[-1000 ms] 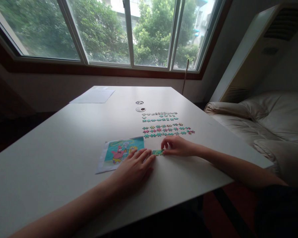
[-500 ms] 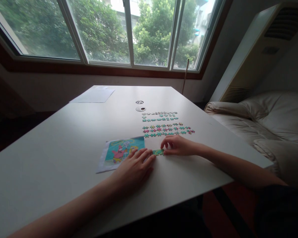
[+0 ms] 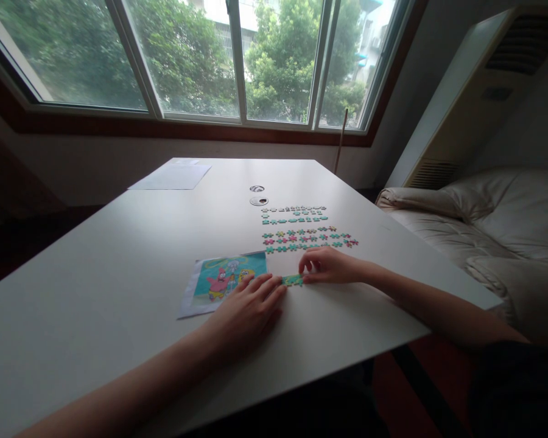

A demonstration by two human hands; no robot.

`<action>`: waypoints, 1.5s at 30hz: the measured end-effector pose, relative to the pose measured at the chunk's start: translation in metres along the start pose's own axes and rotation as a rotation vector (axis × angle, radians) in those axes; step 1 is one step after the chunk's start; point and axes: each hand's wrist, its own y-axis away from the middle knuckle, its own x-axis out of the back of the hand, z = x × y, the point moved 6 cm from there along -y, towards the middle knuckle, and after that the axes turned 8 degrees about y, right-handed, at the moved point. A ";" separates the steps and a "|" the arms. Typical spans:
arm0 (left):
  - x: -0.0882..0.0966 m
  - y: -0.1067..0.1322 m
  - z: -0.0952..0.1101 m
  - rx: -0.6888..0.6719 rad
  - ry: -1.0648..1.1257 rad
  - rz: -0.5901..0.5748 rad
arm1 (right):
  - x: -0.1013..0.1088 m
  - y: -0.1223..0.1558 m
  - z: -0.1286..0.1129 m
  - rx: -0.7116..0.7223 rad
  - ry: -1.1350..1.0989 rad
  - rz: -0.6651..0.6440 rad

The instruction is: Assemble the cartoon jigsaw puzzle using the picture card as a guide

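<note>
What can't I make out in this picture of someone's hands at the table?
All in the head view:
- Part of the printed picture: hidden by the left hand.
- Whether the right hand pinches the green puzzle pieces or only touches them: too small.
- Designs on the loose pieces: too small.
- The sofa's far end: cut off by the right edge.

The picture is paper, the tabletop glossy.
</note>
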 end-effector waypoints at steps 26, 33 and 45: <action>0.000 0.000 0.001 -0.014 -0.034 0.003 | 0.001 0.000 -0.002 -0.014 0.023 -0.011; 0.001 -0.001 0.002 -0.024 -0.038 0.021 | 0.001 0.000 -0.002 -0.013 0.026 -0.018; 0.002 -0.001 0.002 -0.008 -0.053 0.013 | 0.001 0.000 -0.003 -0.010 0.032 -0.017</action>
